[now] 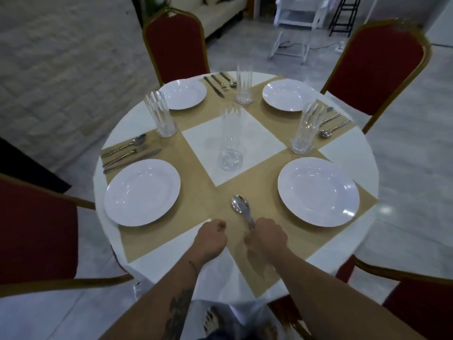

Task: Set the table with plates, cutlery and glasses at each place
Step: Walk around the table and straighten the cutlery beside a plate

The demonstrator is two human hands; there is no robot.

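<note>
Nearest, on the person's side of the middle glass (230, 136): right hand (266, 235) closed round the handle of a spoon (239, 204); left hand (212, 238) just beside it, curled into a fist, nothing visible inside. Spoon between hands and middle glass, bowl up, pointing toward it; resting on the table (220, 276) or just above it, impossible to tell.

Risk: held at the very end of the handle, so apt to swing or clatter on release and end askew beside the near-right plate (318, 192), the one place lacking cutlery. Further risk: a reach past the spoon for the middle glass, tall and narrow, apt to topple if caught high by a knuckle.

Spoon polished, mirror-bright, oval-bowled; possibly a second piece beneath, too blurred to tell. Left of the middle glass, near-left plate (142, 192), white, glossy, wide-rimmed. Flanking the middle glass, left glass (160, 114) and right glass (305, 128), ribbed and clear; beyond it, far glass (244, 85) between two far plates.
</note>
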